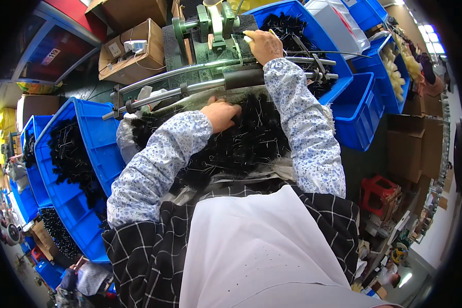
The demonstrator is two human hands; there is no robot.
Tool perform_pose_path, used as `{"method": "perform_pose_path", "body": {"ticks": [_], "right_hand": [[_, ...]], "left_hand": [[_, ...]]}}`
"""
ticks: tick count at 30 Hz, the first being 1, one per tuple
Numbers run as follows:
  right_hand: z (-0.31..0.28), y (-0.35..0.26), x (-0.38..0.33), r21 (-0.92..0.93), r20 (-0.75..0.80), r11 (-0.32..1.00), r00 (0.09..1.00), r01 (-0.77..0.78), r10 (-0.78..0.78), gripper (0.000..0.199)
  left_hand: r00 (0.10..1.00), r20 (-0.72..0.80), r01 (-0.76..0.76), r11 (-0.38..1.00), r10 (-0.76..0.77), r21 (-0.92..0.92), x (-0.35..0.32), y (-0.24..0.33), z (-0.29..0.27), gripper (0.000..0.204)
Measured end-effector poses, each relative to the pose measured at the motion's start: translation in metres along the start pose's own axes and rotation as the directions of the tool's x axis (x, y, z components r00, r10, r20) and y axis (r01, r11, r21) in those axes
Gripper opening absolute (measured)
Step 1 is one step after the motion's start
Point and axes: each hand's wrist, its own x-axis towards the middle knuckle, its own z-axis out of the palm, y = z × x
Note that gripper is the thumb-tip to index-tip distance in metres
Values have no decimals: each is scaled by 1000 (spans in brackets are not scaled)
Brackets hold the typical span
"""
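Observation:
A heap of small black-bristled wire brushes (249, 136), many with thin looped wire ends, lies in front of me. My left hand (220, 114) rests at the heap's upper left side with its fingers curled in; what they hold, if anything, is hidden. My right hand (266, 47) is raised beside the machine (218, 38), its fingers closed near a thin metal piece at the machine's right side. Pale yellow finger covers show on its fingertips. I cannot make out what it holds. Two metal rails (200, 84) cross between the machine and the heap, a dark sleeve on the nearer one.
Blue bins (95, 138) with black brushes stand on the left. Another blue bin (339, 66) of brushes sits behind my right hand, near a smaller blue bin (362, 110). A cardboard box (138, 61) is at the back left, a red stool (380, 195) at the right.

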Motion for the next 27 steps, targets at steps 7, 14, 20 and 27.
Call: {"method": "perform_pose_path", "body": {"ticks": [7,14,20,27], "right_hand": [[-5,-4,6,-163,19,987,1000,7,-4,27],[-7,0,-13,-119,21,976,983,-181,185,35],[6,-40,-2,-102,-74,988,992,-114,107,15],[16,-72,3,-131,-117,987,990,-90,75,11]], "left_hand": [[981,-184,-81,990,60,-111,-22,13,-21,19],[970,-243,-66,982,21,-176,-47,4,-28,24],[979,-199,-9,992,34,127,-8,9,7,46],[979,-111,171,985,-172,-17,12,11,14,45]]}}
